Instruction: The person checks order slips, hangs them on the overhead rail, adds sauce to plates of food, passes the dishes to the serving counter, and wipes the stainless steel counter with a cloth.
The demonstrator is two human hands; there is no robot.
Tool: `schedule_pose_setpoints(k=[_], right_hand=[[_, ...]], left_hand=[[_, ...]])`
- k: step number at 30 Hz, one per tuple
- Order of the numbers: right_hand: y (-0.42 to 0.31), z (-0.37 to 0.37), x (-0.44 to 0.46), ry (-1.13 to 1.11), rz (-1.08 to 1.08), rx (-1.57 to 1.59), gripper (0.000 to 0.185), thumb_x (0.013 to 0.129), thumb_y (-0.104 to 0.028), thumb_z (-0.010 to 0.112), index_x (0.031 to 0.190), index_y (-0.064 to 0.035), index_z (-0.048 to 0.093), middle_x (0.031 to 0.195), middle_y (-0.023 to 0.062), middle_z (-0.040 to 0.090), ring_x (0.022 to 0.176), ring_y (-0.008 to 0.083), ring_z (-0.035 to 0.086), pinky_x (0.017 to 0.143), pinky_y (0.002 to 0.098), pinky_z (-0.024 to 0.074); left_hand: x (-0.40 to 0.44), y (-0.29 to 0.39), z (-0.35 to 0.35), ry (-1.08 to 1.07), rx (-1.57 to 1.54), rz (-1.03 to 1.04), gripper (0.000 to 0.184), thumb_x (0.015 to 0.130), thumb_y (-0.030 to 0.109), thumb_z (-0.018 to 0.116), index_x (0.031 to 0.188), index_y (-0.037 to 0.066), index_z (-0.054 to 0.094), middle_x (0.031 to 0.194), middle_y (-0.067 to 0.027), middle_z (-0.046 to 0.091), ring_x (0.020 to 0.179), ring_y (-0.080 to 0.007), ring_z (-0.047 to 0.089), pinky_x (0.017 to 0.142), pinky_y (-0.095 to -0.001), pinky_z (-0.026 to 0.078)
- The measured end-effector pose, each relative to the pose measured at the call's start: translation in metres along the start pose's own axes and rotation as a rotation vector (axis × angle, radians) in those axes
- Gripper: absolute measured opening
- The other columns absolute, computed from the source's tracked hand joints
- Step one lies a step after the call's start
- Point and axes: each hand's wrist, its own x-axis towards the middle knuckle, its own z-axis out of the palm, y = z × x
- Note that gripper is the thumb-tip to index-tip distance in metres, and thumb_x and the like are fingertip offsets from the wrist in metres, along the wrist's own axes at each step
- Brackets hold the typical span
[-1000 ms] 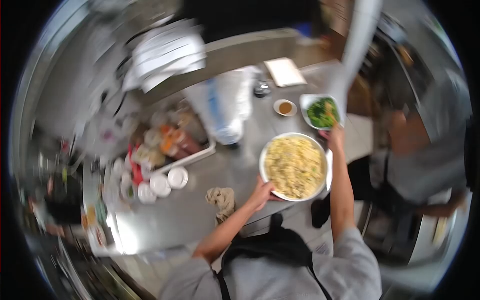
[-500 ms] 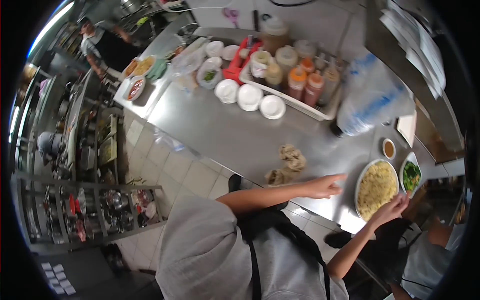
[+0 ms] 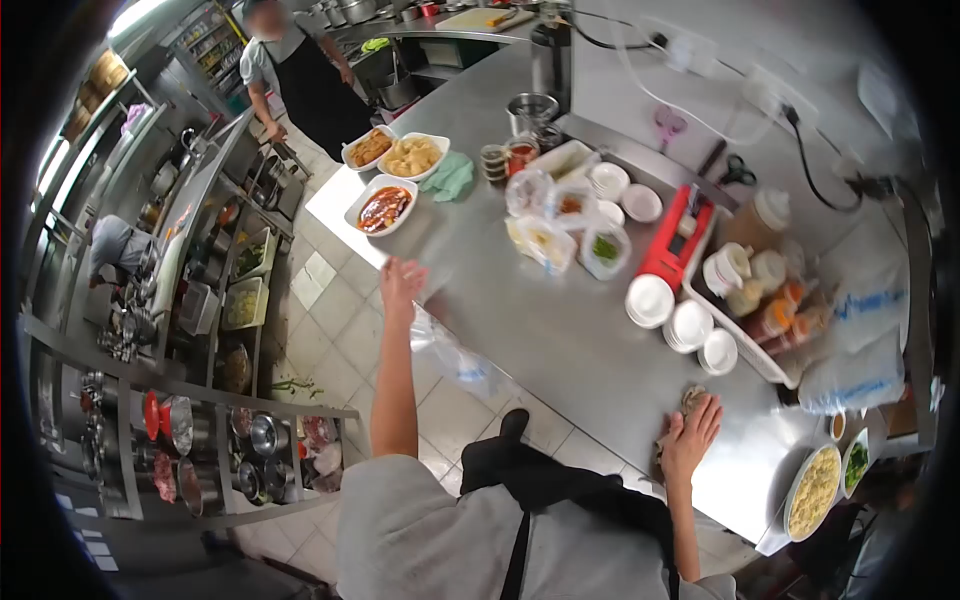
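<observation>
My left hand point(image 3: 403, 284) reaches out at the table's left edge, fingers apart and nothing in it. It is nearest to a white bowl of red sauced food point(image 3: 384, 207). Behind that bowl stand a bowl of yellowish fried pieces point(image 3: 411, 157) and a bowl of browner fried food point(image 3: 368, 148). My right hand point(image 3: 693, 440) lies flat, fingers stretched out, on a crumpled brown cloth point(image 3: 690, 400) on the steel table. The palm hides much of the cloth. To its right are an oval dish of yellow fried rice point(image 3: 812, 490) and a dish of greens point(image 3: 856, 462).
A white tray of sauce bottles point(image 3: 745, 290), stacked small white dishes point(image 3: 688, 326) and a red dispenser point(image 3: 680, 232) line the wall side. A green cloth point(image 3: 450, 177) lies by the bowls. A plastic bag point(image 3: 445, 350) hangs at the edge. A co-worker point(image 3: 310, 80) stands beyond.
The view has swung left. My right hand has left the rice dish and now rests on the brown cloth. My left hand has moved from beside the rice toward the bowls at the far left end.
</observation>
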Motion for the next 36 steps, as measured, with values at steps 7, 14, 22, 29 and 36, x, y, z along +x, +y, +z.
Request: schedule_pose_setpoints(k=[7,14,22,29,36], right_hand=[[-0.067,0.014,-0.006,-0.034,0.106,-0.079,0.065,0.087,-0.037,0.043,0.137,-0.0038,0.019,0.144,0.0182,0.011,0.13,0.044,0.008,0.104,0.0523,0.0109],[-0.086,0.021,-0.008,0.061,0.049,-0.199,0.053,0.09,-0.036,0.038,0.133,-0.0034,0.033,0.142,0.0152,0.023,0.129,0.0398,0.018,0.104,0.0483,0.014],[-0.086,0.026,-0.006,0.125,0.084,-0.096,0.049,0.091,-0.029,0.038,0.132,-0.0022,0.034,0.14,0.0152,0.026,0.129,0.0378,0.021,0.104,0.0464,0.0174],[-0.09,0.02,-0.004,0.103,0.04,-0.146,0.048,0.091,-0.028,0.037,0.131,-0.0026,0.035,0.14,0.0145,0.027,0.128,0.0391,0.021,0.105,0.0459,0.0174],[-0.081,0.024,-0.004,0.099,0.041,-0.145,0.047,0.091,-0.029,0.039,0.13,-0.0038,0.038,0.141,0.0134,0.026,0.129,0.0383,0.02,0.105,0.0456,0.0172]], left_hand=[[0.118,0.071,-0.044,0.301,0.639,0.249,0.044,0.089,0.025,0.045,0.124,0.001,0.037,0.099,-0.0153,0.052,0.073,-0.0172,0.057,0.059,-0.0289,0.048],[0.186,0.076,-0.075,-0.056,0.616,-0.045,0.045,0.093,0.033,0.036,0.125,0.001,0.039,0.078,-0.01,0.059,0.052,-0.0146,0.056,0.048,-0.0247,0.047],[0.187,0.079,-0.092,-0.307,0.731,-0.137,0.022,0.088,0.012,0.031,0.098,-0.003,0.045,0.065,-0.0072,0.053,0.047,-0.013,0.05,0.046,-0.0263,0.044],[0.123,0.065,-0.094,-0.313,0.679,-0.049,0.02,0.087,0.012,0.031,0.095,0.001,0.045,0.064,-0.0057,0.051,0.052,-0.0121,0.048,0.049,-0.0256,0.041],[0.03,0.043,-0.05,-0.453,0.714,-0.174,0.028,0.087,0.011,0.034,0.109,-0.004,0.042,0.065,-0.0068,0.054,0.051,-0.0113,0.052,0.048,-0.0247,0.044]])
